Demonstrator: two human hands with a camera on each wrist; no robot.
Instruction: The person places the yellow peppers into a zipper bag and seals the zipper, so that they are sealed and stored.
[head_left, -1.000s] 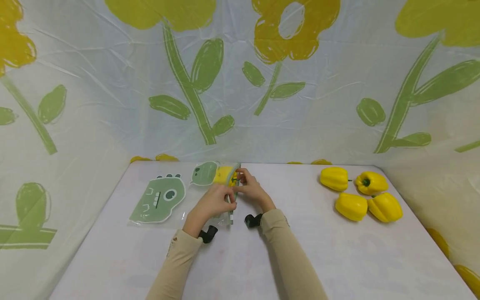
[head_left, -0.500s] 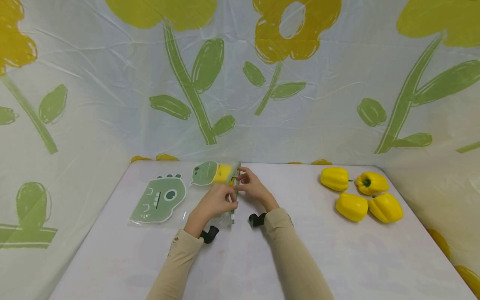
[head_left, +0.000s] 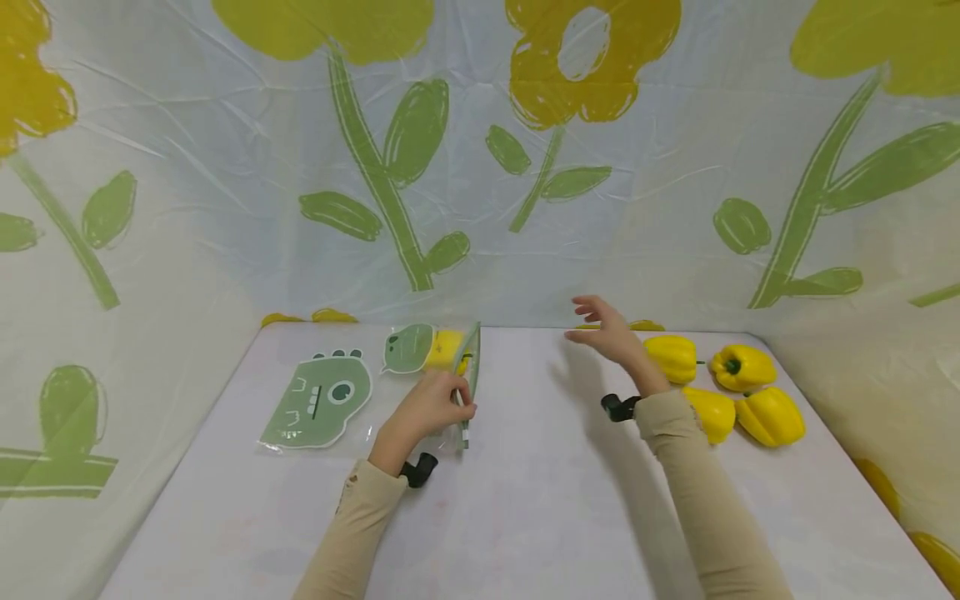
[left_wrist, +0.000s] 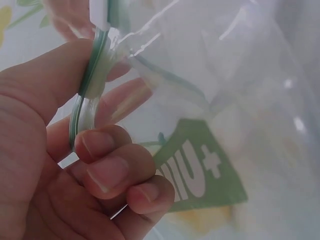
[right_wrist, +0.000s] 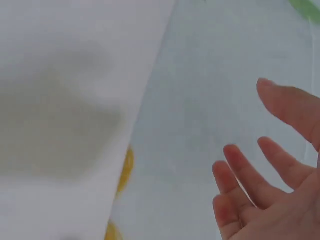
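Observation:
A clear zip bag (head_left: 390, 417) printed with green cartoon figures lies on the left of the table, its green-edged mouth facing right. One yellow bell pepper (head_left: 447, 346) sits inside, close to the mouth at the far side. My left hand (head_left: 431, 408) pinches the bag's edge; in the left wrist view the thumb and fingers grip the green zip strip (left_wrist: 90, 70). Raised above the far part of the table, my right hand (head_left: 611, 335) is empty with its fingers spread loosely, left of several yellow bell peppers (head_left: 771, 416). The right forearm partly covers two of them.
A white cloth covers the table (head_left: 525, 517). Behind it hangs a flower-printed curtain (head_left: 637, 208) that also closes off both sides. A small black camera sits at each wrist.
My right hand has left the bag's mouth and moved right and up, toward the loose peppers. The pepper in the bag is slightly farther in. My left hand stays on the bag.

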